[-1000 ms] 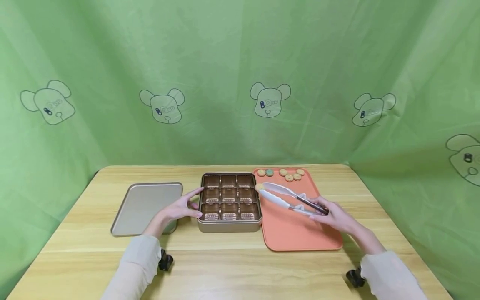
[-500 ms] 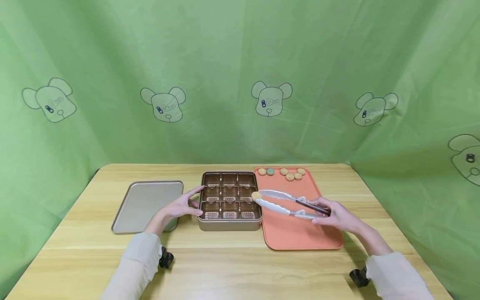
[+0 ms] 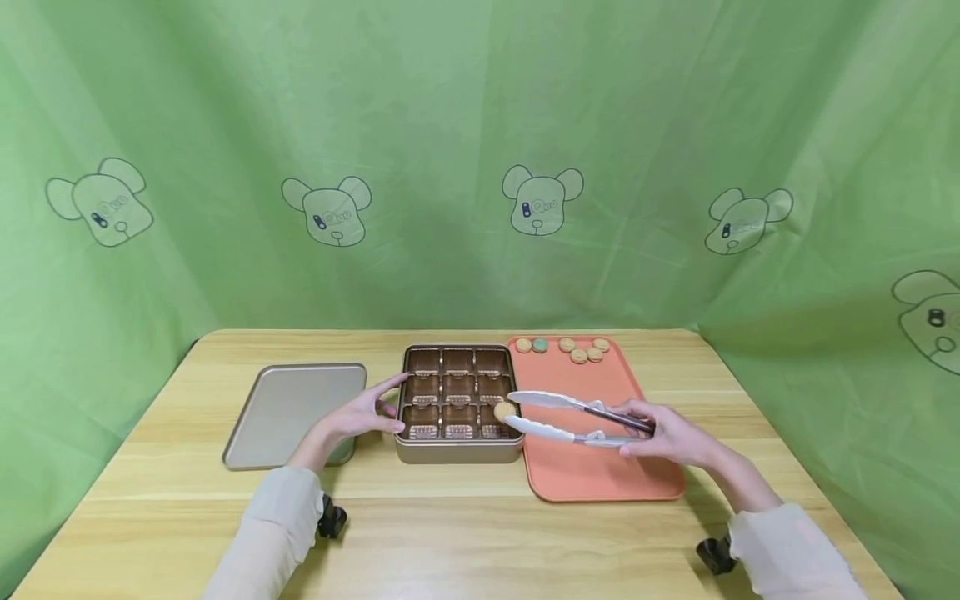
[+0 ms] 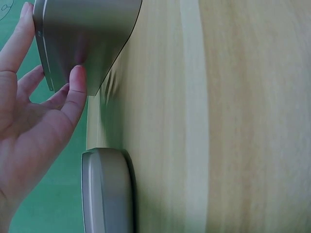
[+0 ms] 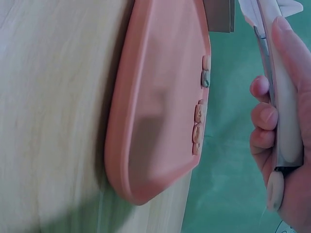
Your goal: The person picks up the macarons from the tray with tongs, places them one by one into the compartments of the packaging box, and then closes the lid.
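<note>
A square metal tin (image 3: pixel 459 452) with a brown insert of several compartments stands at the table's middle. My left hand (image 3: pixel 362 415) is at its left side, index finger extended to the rim and thumb against the wall; in the left wrist view the thumb (image 4: pixel 77 87) lies on the tin's side. My right hand (image 3: pixel 667 432) grips white-tipped tongs (image 3: pixel 543 429) by the dark handle. A round tan cookie (image 3: pixel 504 410) is at the tongs' tips, over the right column of compartments near the front. The right wrist view shows fingers wrapped round the tongs' handle (image 5: pixel 286 111).
An orange tray (image 3: pixel 585 479) lies right of the tin, under the tongs. Along its far end are several tan cookies (image 3: pixel 578 356) and a green one (image 3: pixel 539 345). A flat metal lid (image 3: pixel 300 408) lies left of the tin. Green curtains (image 3: pixel 450 275) surround the table.
The tongs have carried the cookie from beside the tin's right rim leftward and toward the front, over the compartments. My left hand stays at the tin.
</note>
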The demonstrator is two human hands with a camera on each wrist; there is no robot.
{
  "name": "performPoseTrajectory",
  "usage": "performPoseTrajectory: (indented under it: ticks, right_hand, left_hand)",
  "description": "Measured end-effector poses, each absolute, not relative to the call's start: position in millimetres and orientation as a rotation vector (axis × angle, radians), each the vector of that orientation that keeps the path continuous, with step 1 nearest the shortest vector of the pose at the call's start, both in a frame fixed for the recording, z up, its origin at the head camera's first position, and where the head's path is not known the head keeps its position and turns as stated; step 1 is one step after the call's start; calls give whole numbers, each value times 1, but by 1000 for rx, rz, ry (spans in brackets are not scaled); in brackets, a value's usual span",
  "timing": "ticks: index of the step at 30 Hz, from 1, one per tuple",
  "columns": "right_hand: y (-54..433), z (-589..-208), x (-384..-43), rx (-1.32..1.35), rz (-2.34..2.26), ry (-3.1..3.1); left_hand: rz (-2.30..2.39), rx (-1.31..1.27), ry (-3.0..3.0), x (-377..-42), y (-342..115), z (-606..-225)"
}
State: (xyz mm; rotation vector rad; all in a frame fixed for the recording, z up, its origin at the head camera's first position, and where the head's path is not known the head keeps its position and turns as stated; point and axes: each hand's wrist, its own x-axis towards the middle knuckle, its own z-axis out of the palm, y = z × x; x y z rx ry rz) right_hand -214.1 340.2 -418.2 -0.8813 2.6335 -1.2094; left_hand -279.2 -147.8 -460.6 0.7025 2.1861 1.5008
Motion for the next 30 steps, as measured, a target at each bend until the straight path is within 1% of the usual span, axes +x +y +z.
performPoseTrajectory:
  ticks: [8, 21, 30]
  right_hand:
    - [339, -419, -214, -742, -1153, 2694]
    - [341, -420, -213, -737, -1202, 2672]
    - [346, -424, -216, -688, -1258, 2665]
  left_hand:
    - [1506, 699, 2183, -280, -148, -461]
    - [1498, 717, 2170, -277, -148, -458]
    - [1502, 717, 2169, -277, -147, -458]
